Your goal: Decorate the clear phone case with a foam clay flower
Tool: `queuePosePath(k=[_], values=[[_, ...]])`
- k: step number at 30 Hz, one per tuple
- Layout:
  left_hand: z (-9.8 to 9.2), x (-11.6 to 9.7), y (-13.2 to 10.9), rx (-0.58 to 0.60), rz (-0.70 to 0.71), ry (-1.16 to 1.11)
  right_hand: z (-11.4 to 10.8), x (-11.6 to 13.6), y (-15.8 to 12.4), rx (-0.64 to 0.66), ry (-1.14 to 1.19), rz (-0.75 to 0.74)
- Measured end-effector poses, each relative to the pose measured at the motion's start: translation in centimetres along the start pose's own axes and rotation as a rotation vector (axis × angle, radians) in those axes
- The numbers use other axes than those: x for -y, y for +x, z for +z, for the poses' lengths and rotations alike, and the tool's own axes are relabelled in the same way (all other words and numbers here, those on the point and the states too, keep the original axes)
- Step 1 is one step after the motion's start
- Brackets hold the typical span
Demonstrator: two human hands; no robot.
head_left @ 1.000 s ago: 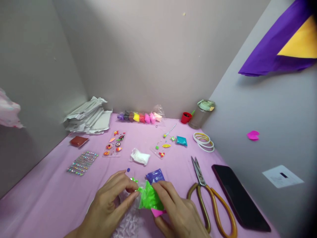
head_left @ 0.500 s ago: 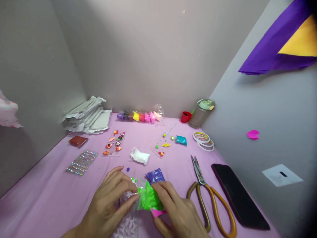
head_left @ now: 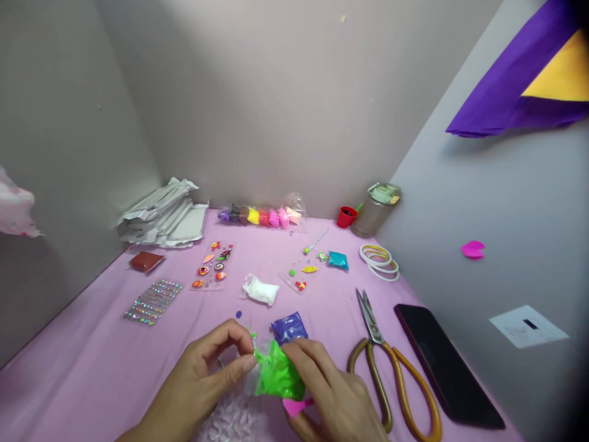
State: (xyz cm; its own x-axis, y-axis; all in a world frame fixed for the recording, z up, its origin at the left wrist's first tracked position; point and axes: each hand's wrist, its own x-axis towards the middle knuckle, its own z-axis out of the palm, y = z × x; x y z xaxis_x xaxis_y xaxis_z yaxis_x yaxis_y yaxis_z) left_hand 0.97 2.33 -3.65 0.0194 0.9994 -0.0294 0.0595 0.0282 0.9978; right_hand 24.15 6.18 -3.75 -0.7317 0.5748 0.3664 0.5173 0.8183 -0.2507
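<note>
Pink cloth covers the worktop [head_left: 96,350] between grey walls. At 6 o'clock, a green clay packet [head_left: 278,373] sits between the hands. The left hand [head_left: 202,374] has its fingers [head_left: 246,363] pinched closed at the packet's upper-left edge, and the right hand [head_left: 334,393] has its fingers [head_left: 306,356] curled, gripping over the top. A pink cutout [head_left: 297,406] pokes out beneath, a purple packet [head_left: 289,328] lies just beyond, and scissors [head_left: 391,380] lie toward 4 o'clock.
</note>
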Motion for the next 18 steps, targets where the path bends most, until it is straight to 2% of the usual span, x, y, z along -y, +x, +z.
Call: queuePosePath(k=[3, 9, 14, 18], values=[[0.0, 0.0, 0.1, -0.022, 0.009, -0.145, -0.1, 0.0, 0.1, -0.028, 0.010, -0.010], [0.6, 0.6, 0.1, 0.017, -0.049, -0.379, 0.0, 0.0, 0.2, -0.069, 0.014, -0.015], [0.7, 1.7, 0.1, -0.026, -0.099, -0.367, 0.1, -0.1, -0.1, -0.076, 0.047, 0.023], [0.8, 1.9, -0.3, -0.088, -0.048, -0.317, 0.1, 0.3, 0.0, -0.093, 0.180, 0.077]])
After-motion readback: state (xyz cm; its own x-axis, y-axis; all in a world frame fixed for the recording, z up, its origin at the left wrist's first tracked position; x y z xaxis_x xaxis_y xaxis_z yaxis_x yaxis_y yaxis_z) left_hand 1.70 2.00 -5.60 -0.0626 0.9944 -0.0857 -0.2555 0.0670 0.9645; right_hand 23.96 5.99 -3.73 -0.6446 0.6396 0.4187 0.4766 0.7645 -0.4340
